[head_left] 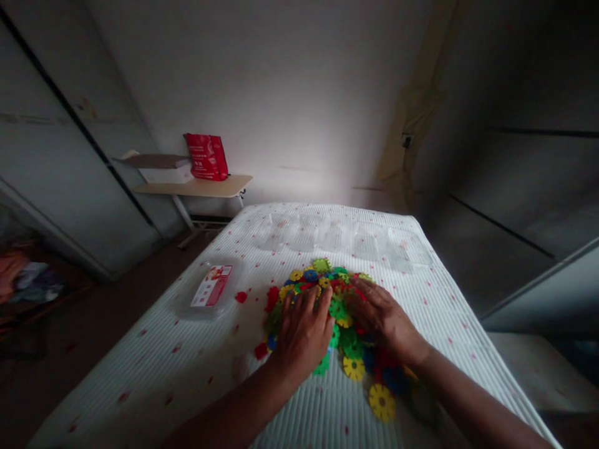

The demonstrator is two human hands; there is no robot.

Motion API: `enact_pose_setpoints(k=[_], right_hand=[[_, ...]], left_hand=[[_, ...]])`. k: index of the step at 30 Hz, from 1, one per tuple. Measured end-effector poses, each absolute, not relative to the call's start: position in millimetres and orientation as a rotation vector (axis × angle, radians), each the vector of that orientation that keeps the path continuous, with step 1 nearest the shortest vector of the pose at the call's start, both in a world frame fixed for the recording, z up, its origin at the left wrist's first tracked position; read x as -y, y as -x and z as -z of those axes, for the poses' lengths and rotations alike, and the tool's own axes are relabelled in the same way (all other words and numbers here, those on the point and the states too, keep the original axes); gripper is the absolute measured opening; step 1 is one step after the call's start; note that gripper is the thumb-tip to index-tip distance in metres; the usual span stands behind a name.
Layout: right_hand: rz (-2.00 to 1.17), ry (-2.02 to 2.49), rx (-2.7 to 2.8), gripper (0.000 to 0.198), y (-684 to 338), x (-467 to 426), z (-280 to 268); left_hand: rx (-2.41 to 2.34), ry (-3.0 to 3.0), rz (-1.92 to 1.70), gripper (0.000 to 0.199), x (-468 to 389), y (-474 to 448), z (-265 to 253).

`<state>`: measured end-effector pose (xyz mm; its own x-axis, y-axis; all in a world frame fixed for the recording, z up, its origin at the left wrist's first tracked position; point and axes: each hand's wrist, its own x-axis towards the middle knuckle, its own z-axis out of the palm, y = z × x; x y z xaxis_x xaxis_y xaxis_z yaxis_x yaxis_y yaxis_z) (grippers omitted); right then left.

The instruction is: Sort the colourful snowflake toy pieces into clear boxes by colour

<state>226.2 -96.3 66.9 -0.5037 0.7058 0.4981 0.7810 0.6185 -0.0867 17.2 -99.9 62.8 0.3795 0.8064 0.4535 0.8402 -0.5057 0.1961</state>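
A heap of notched plastic discs (349,340) in green, yellow, red and blue lies on the striped bed cover (154,349). My left hand (306,327) rests palm down on the left part of the heap, its fingers stretched forward. On the heap's right side lies my right hand (381,312), fingers extended and pointing inward to the left. Neither hand grips a disc that I can make out; what is under the palms is hidden. One yellow disc (382,402) sits at the near edge of the heap, and a small red piece (241,297) lies apart to the left.
Several clear plastic trays (306,232) stand in a row along the far side. A clear container with a red and white label (211,285) is at the left. Beyond the bed, a small table (206,186) carries a red bag (206,156) and a white box (166,173).
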Motion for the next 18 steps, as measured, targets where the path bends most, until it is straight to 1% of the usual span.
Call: enact_pose_setpoints(k=[3, 6, 10, 12, 15, 16, 18], right_hand=[[0.186, 1.260, 2.276, 0.035, -229.9, 89.0, -65.0], [0.159, 1.249, 2.248, 0.037, -236.6, 94.1, -63.8], [0.066, 1.270, 2.147, 0.045, -253.9, 124.3, -60.1], [0.024, 1.352, 2.095, 0.054, -265.0, 148.7, -54.7], [0.022, 1.476, 2.130, 0.072, -279.3, 188.3, -34.9], [0.047, 1.495, 2.157, 0.080, -282.3, 199.8, -24.6], [0.192, 1.454, 2.213, 0.091, -284.0, 217.3, -1.5]], left_hand=[[1.538, 2.535, 0.792, 0.050, 92.1, -17.8, -66.0], [1.511, 2.539, 0.827, 0.047, 93.1, -10.2, -69.1], [1.386, 2.572, 0.957, 0.046, 101.7, 24.4, -67.0], [1.356, 2.572, 0.981, 0.047, 104.0, 50.4, -59.8], [1.506, 2.498, 0.954, 0.047, 104.3, 87.6, -42.4], [1.580, 2.456, 0.940, 0.047, 104.3, 97.1, -36.0], [1.695, 2.421, 0.888, 0.047, 105.0, 109.5, -23.8]])
